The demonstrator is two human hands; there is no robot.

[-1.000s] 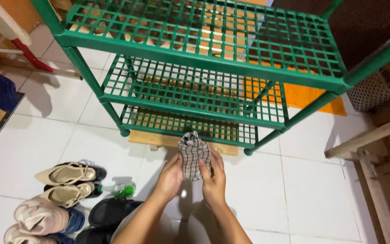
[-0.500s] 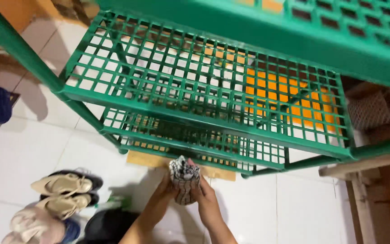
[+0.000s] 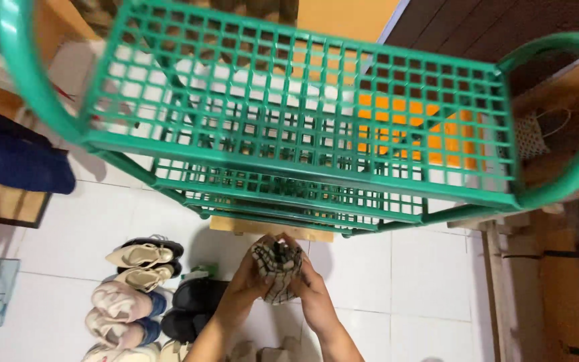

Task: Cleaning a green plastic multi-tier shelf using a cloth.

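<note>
Both my hands hold a folded white cloth with a black check pattern (image 3: 275, 271) in front of me, low in the view. My left hand (image 3: 249, 276) grips its left side and my right hand (image 3: 309, 287) grips its right side, fingers wrapped around it. Just beyond the cloth stands a green plastic grid rack (image 3: 303, 107) with several shelves stacked one above another. The cloth is level with the front edge of the lowest shelf and does not touch the rack.
Several shoes (image 3: 139, 285) lie in pairs on the white tiled floor (image 3: 430, 281) at my left. An orange mat (image 3: 403, 127) shows through the rack. A wooden board (image 3: 236, 226) lies under the rack's front. Wooden furniture stands at the right, a dark blue object (image 3: 15, 154) at the left.
The view has risen, so the rack's top shelf now fills the frame. My hands have kept hold of the cloth and bunched it tighter near the rack's lower front.
</note>
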